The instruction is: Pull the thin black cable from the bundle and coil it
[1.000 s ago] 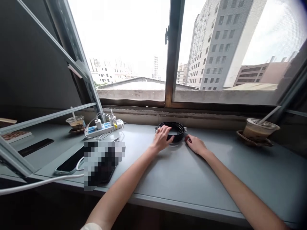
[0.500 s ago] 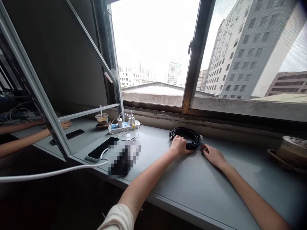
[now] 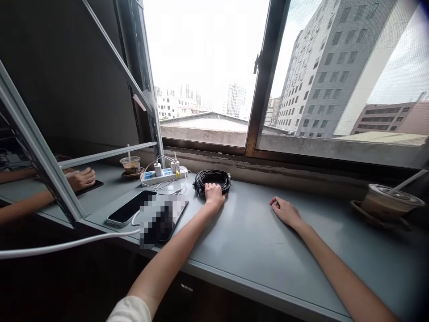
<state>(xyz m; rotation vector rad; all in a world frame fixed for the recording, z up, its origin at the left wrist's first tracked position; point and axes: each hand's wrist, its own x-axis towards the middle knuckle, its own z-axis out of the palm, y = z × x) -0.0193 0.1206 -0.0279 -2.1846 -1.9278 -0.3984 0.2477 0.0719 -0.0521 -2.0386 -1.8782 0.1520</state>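
On the grey counter (image 3: 248, 250), near the wall under the window (image 3: 197, 67), lies a coil of black cable (image 3: 198, 182). Of the person's two hands, the left hand (image 3: 213, 194) has its fingers bent over the coil's near side, gripping it, with the thumb out to the right. Well apart from it, the right hand (image 3: 286, 212) rests on the counter, fingers loosely curled; its palm is hidden, so how far it is closed cannot be told. Left of the coil sits a white power strip (image 3: 152, 180); a lidded cup (image 3: 384, 203) stands at the far right.
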